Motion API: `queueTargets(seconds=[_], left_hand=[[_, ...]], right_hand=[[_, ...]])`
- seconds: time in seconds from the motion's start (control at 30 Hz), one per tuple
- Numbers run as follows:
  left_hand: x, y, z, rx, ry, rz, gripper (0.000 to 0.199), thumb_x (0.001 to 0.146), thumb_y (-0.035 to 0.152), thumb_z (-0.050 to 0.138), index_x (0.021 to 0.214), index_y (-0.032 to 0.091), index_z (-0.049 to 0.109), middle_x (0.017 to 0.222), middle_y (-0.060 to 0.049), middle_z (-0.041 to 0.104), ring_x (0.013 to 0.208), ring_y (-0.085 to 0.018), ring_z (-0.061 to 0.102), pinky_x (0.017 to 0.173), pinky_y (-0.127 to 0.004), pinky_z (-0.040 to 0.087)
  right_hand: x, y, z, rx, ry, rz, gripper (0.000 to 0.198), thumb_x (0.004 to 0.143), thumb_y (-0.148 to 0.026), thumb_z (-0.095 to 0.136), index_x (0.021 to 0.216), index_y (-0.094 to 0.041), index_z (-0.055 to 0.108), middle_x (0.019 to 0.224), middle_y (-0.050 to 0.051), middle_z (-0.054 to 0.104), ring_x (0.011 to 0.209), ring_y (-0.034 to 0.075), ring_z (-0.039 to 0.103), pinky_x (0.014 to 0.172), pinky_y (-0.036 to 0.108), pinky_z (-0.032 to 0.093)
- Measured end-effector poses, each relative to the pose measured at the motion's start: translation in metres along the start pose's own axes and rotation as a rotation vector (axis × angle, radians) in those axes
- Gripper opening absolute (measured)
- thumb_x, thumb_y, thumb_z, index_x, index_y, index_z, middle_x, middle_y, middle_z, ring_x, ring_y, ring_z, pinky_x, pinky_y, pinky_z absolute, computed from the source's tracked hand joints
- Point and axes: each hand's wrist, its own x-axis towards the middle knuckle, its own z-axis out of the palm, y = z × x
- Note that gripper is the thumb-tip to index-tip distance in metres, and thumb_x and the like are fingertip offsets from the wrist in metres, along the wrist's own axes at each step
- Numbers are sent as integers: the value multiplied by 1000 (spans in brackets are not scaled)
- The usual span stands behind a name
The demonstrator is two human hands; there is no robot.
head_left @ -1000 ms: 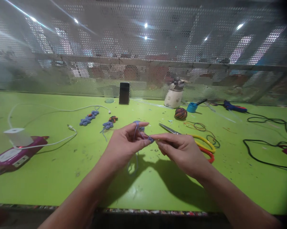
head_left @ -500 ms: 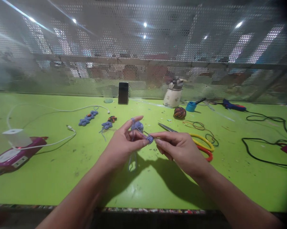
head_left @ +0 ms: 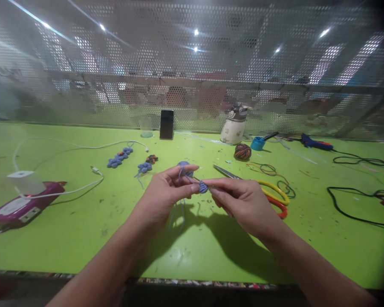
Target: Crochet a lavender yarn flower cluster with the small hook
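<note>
Between my two hands is a small piece of purple-blue crochet. My left hand pinches its left side with thumb and fingers, and a strand of the same yarn runs over the raised index finger. My right hand is closed at the right edge of the piece, on a thin crochet hook whose dark tip shows beyond the work; most of its shaft is hidden. Behind my left fingers lies a purple-blue yarn ball, partly covered. Loose yarn ends hang below my left hand.
Scissors lie behind my right hand. Farther back are a dark multicoloured yarn ball, a blue tape roll, a bottle and a phone. Crocheted flowers, a power strip and white cables stand left; a glue gun right.
My left index finger has lowered and straightened toward the right, taking the yarn strand with it. The crochet piece has turned slightly and shows more of its face. The view has shifted a little.
</note>
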Motion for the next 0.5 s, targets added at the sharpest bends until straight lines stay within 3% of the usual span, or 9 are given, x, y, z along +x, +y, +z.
queueTargets(seconds=[0.2, 0.5], left_hand=[[0, 0, -1, -22, -19, -20, 58, 65, 18, 83, 119, 13, 63, 68, 1, 66, 62, -10, 55, 65, -26, 40], [-1, 1, 1, -79, 3, -28, 56, 60, 14, 84, 113, 13, 65, 65, 3, 63, 60, -10, 54, 64, -26, 38]], right_hand=[[2, 3, -2, 51, -7, 50, 29, 85, -23, 61, 109, -17, 75, 55, -4, 44, 48, 8, 30, 46, 24, 24], [3, 2, -4, 77, -43, 51, 29, 84, -25, 61, 107, -15, 75, 54, -3, 46, 47, 8, 33, 46, 24, 25]])
